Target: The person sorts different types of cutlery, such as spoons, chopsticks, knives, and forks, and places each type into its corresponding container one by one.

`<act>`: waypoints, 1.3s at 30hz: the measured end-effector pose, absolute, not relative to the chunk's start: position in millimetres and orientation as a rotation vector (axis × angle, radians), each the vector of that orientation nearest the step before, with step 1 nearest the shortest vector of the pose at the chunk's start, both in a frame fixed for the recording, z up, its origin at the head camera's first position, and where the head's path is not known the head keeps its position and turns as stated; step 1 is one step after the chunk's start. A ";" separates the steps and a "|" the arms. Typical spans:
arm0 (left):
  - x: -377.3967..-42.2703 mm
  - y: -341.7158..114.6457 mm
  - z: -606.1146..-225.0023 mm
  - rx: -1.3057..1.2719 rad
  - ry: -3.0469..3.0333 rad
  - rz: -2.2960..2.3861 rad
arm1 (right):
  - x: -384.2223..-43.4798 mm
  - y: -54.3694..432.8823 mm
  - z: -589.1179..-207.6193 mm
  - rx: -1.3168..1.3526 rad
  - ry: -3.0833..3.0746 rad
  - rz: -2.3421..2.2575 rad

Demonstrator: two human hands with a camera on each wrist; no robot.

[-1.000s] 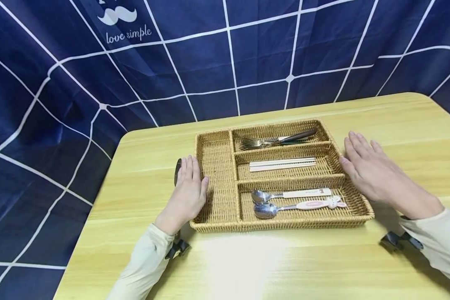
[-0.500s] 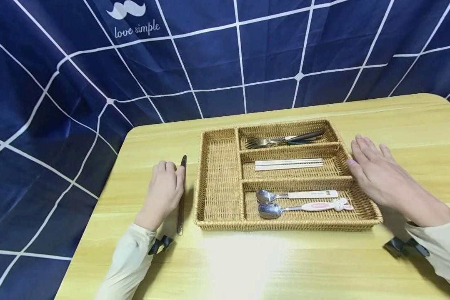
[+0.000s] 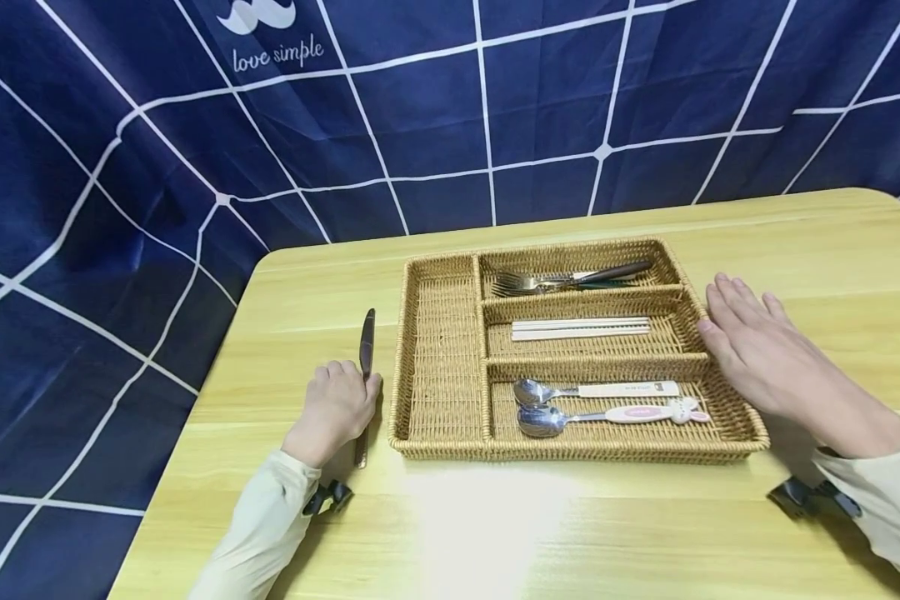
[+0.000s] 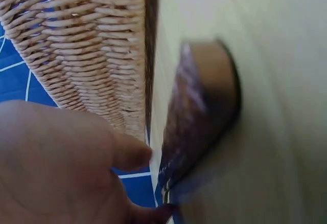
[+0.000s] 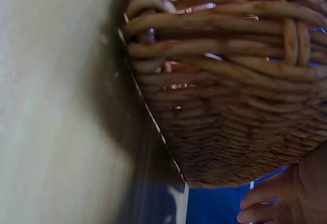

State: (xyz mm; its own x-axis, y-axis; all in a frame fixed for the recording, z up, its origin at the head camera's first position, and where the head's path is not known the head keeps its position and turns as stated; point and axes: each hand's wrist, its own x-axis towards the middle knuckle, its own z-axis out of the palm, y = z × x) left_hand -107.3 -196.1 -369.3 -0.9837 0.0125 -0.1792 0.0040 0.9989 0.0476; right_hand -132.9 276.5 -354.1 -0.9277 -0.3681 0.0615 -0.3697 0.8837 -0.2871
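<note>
My left hand [image 3: 335, 408] is over the middle of a table knife [image 3: 367, 342] beside the basket's left wall, with the thumb on the knife's right side and the fingers bent on its left. In the left wrist view the knife's handle [image 4: 196, 91] is blurred and close to the camera; the hand hides the knife's middle. A woven cutlery basket [image 3: 487, 410] lies between the hands. My right hand [image 3: 776, 354] is held straight-fingered along the basket's right wall, its thumb at the rim.
Forks [image 3: 521, 284] lie in the basket's back compartment, chopsticks [image 3: 581, 329] in the middle one. Two spoons [image 3: 543, 422] with pale handles occupy the front one. The wooden table [image 3: 570, 533] ends at a blue curtain [image 3: 420, 108] behind and left.
My left hand left the basket's side, went left of the knife, then came right onto it. The knife's blade now shows broader. The right hand stays by the basket.
</note>
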 end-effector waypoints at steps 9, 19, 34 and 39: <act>-106.9 -192.3 -372.6 0.030 2.909 0.025 | -131.7 277.8 -354.9 0.581 -3.065 0.498; -106.7 -193.3 -374.1 0.126 2.917 -0.092 | -130.9 277.0 -355.2 0.583 -3.048 0.497; -110.5 -196.9 -366.9 0.187 2.910 -0.183 | -130.2 274.1 -352.6 0.573 -3.026 0.424; -112.5 -197.1 -364.4 0.162 2.892 -0.182 | -130.0 273.6 -352.0 0.578 -3.015 0.397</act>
